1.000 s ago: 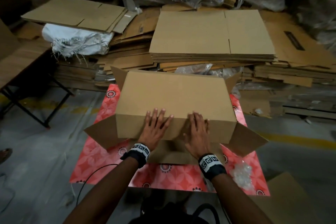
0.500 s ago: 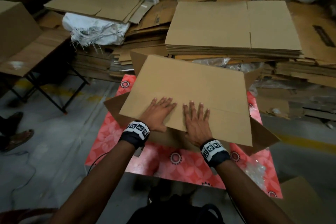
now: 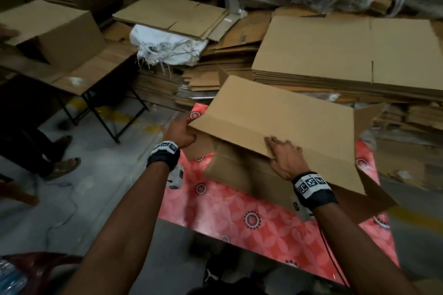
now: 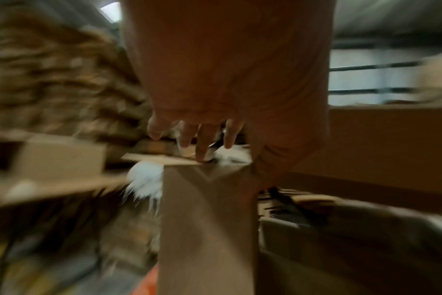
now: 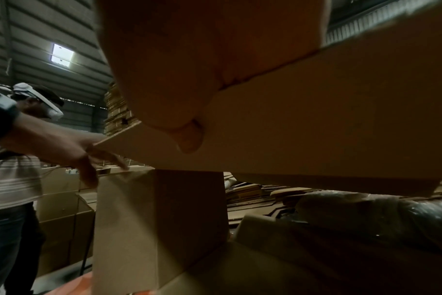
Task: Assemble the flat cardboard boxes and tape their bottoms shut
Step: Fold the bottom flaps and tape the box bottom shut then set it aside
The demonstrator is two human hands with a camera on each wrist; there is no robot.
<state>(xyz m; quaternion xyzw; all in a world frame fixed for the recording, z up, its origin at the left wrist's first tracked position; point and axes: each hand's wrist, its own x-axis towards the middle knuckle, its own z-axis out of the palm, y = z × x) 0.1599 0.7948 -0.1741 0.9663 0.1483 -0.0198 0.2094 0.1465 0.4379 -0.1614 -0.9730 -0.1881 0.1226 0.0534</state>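
Observation:
A brown cardboard box (image 3: 287,122) lies on a red patterned table (image 3: 251,211) with its flaps spread out. My right hand (image 3: 285,160) grips the near edge of the long flap (image 5: 316,119), fingers on top and thumb (image 5: 189,137) underneath. At the box's left end, my left hand (image 3: 179,132) reaches under that flap's corner. Its fingers (image 4: 202,143) are fairly straight and touch the top edge of the short end flap (image 4: 207,219). The left wrist view is blurred by motion. No tape is in view.
A thick stack of flat boxes (image 3: 347,50) lies just beyond the table. A white sack (image 3: 167,48) and more cardboard are piled to its left. An assembled box (image 3: 55,31) stands on a folding table at the left. A person's feet (image 3: 62,165) stand beside it.
Both palms lay flat on the box's top panel before. My left hand has slid to the box's left end, my right hand has taken hold of the long flap's edge, and my view has swung left.

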